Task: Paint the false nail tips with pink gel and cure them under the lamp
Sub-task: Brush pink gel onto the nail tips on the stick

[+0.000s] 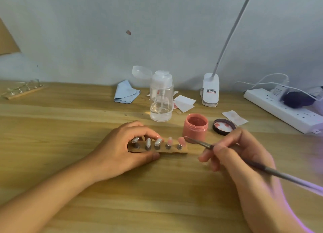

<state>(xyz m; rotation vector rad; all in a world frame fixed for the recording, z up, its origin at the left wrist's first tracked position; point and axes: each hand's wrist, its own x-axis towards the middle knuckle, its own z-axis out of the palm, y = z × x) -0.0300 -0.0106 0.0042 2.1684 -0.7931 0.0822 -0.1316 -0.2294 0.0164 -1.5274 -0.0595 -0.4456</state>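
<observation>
left hand [122,150] pinched the wooden strip [173,149] of nail tips [158,142] flat on the worktop [70,128]. right hand [232,150] held the brush [199,143], bristles at the rightmost pink tip [181,140], open gel pot [195,128] just behind. thin even strokes probably worked best, keeping that strip steady.

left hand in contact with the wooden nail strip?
Touching. Head view: left hand grips the wooden strip, thumb pressed on its near edge, fingers curled over the far edge.

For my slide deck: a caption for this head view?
Left hand steadies the nail-tip strip while the right hand holds a brush at the pink rightmost tip.
</observation>
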